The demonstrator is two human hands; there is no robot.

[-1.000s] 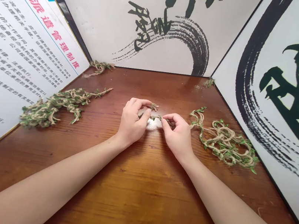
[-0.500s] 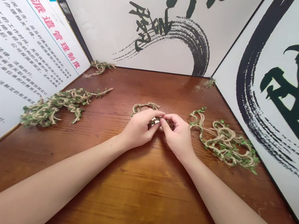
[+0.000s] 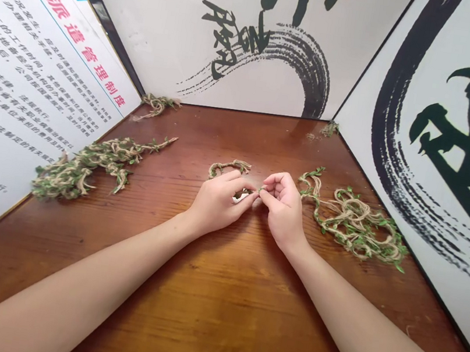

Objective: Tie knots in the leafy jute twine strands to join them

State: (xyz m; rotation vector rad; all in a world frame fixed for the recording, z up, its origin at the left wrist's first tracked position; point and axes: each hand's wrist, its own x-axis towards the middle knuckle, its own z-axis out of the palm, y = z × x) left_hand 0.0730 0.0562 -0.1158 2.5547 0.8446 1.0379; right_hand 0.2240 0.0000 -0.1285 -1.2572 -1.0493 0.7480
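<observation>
Both hands work close together at the middle of a wooden counter (image 3: 215, 308). The left hand (image 3: 217, 201) and the right hand (image 3: 283, 210) meet almost fingertip to fingertip, each grip closed in a small pinch on a short leafy jute strand (image 3: 254, 192). That strand lies roughly side to side across the narrow gap between the hands, with neither hand clearly nearer; fingers hide most of it, so its full length cannot be told. A curved length of leafed twine (image 3: 230, 167) lies on the counter just beyond the left hand. A loose coil of leafed twine (image 3: 351, 226) sits near the right hand, and a long leafy rope (image 3: 102, 165) lies well off to the left. Two small twine tufts (image 3: 157, 105) rest in the far corners, below a calligraphy panel (image 3: 357, 129) and beside a printed notice (image 3: 47, 71).
</observation>
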